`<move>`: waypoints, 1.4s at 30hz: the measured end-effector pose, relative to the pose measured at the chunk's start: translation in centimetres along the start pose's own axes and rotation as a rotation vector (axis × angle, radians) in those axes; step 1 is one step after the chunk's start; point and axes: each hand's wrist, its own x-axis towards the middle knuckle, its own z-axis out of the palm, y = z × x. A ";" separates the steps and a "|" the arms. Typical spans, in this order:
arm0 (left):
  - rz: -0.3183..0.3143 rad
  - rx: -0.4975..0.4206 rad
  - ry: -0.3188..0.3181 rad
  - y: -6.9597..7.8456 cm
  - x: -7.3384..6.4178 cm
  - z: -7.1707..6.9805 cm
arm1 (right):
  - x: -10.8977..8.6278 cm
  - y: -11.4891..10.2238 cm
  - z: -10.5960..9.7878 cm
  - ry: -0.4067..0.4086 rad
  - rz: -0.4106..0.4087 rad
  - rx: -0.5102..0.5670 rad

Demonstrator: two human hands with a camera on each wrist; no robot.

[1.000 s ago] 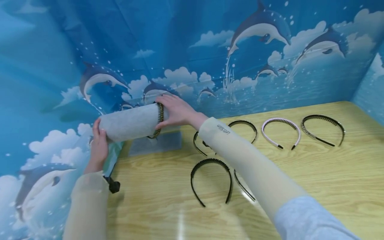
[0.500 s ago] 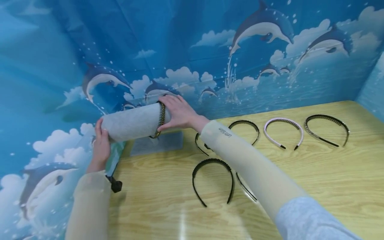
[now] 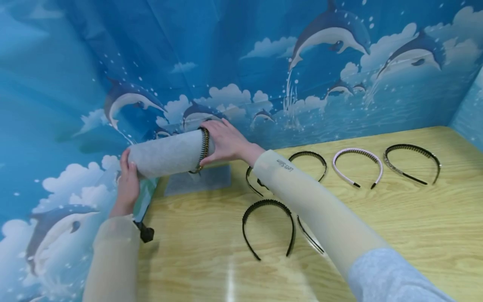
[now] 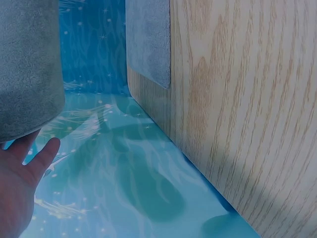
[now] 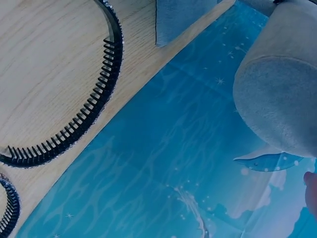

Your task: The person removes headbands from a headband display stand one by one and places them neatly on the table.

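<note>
A grey padded cylinder [image 3: 166, 154] of a headband stand lies horizontally above its flat grey base [image 3: 198, 180]. A dark toothed headband [image 3: 204, 147] with gold-toned teeth curves around it near its right end. My right hand [image 3: 226, 140] holds this headband, fingers over the top and thumb lower on the near side. My left hand [image 3: 127, 186] rests on the cylinder's left end, its fingers fairly straight. In the left wrist view, fingertips of the left hand [image 4: 17, 181] touch the lower rim. Only a fingertip of the right hand [image 5: 311, 191] shows in the right wrist view.
On the wooden table [image 3: 196, 235] lie a black headband [image 3: 267, 202], a lilac headband [image 3: 352, 150], another dark headband [image 3: 409, 147] and several more partly behind the right sleeve. A black knob-like object [image 3: 146, 233] sits at the left edge. A dolphin-printed cloth [image 3: 234, 50] hangs behind.
The whole view has shifted slightly. Both hands keep their places on the stand, and the headband around the cylinder shows hardly any movement.
</note>
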 end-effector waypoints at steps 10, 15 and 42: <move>0.010 0.021 -0.013 0.5 -0.3 0.5 | -0.9 1.8 -0.6 -0.029 0.008 0.089; 0.005 0.019 -0.010 0.7 -0.1 0.5 | -1.7 2.8 -1.3 -0.049 0.012 0.126; 0.029 0.031 0.013 0.1 -0.3 0.2 | -1.6 1.1 2.0 0.088 0.089 0.222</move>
